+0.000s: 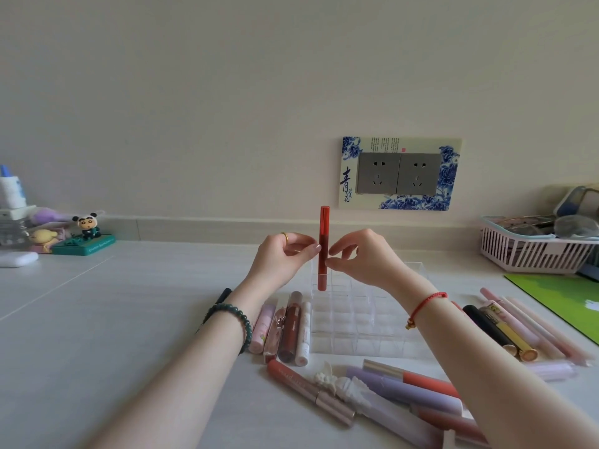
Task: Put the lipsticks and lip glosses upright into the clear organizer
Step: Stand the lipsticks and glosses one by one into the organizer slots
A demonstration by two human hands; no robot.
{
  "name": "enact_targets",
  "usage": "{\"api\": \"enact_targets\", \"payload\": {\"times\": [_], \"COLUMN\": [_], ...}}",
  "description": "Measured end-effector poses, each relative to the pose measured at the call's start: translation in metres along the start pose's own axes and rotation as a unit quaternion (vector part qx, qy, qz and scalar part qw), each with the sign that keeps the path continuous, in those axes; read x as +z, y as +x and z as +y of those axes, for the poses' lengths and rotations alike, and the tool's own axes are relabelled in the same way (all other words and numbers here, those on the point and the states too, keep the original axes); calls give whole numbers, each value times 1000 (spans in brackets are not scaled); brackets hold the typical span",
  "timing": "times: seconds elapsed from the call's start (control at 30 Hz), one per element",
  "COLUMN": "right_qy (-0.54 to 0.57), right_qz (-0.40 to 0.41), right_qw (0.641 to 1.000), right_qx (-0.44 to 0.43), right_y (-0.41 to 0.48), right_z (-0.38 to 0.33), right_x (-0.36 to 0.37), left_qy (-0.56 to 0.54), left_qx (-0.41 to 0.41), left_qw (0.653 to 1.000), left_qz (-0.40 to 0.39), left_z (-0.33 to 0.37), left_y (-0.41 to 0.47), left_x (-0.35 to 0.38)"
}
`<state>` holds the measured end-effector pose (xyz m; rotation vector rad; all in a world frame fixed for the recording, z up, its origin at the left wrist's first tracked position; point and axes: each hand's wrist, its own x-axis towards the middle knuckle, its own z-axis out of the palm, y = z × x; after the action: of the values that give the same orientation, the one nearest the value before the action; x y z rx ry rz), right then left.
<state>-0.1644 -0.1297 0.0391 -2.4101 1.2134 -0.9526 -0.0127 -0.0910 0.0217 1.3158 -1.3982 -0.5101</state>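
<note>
Purple and coral lip glosses [405, 387] lie loose on the table [129, 319] nearest you, before the clear organizer [356, 328]. Beyond, your left hand [285, 257] and right hand [363, 257] both pinch a red lip gloss tube [324, 241], upright in a far-left compartment.

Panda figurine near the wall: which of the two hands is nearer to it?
The left hand. It pinches the red lip gloss, well to the right of the panda figurine; the right hand pinches the same tube from the other side, so it is farther away.

Pink basket [531, 254] cut by right edge; purple tube [405, 392], black tube [224, 294] partly behind forearms [479, 361].
</note>
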Motion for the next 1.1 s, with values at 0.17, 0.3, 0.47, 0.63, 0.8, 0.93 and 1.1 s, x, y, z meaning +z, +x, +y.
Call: {"api": "enact_targets", "payload": {"times": [0.17, 0.3, 0.47, 0.63, 0.8, 0.93, 1.1], "right_qy": [-3, 56, 54, 13, -11, -16, -18], "right_qz": [47, 110, 11, -53, -97, -105, -111], "right_qw": [999, 991, 994, 993, 991, 991, 990], "right_qx": [-9, -50, -99, -106, -87, -86, -85], "right_y": [0, -6, -19, -25, -29, -30, -30], "right_z": [-8, -31, -60, -65, -62, -59, -58], "right_x": [-22, -38, -24, 4, 19, 22, 24], "left_qy": [-5, 46, 193, 256, 292, 295, 310], "left_qx": [3, -18, -102, -170, -190, -197, -211], "left_qw": [999, 996, 974, 949, 937, 934, 926], "left_qz": [34, 69, 60, 68, 41, 39, 29], "left_z": [12, 17, -9, -37, -39, -37, -37], "left_y": [-2, -9, -35, -61, -63, -62, -62], "left_x": [-21, -54, -96, -108, -104, -100, -103]}}
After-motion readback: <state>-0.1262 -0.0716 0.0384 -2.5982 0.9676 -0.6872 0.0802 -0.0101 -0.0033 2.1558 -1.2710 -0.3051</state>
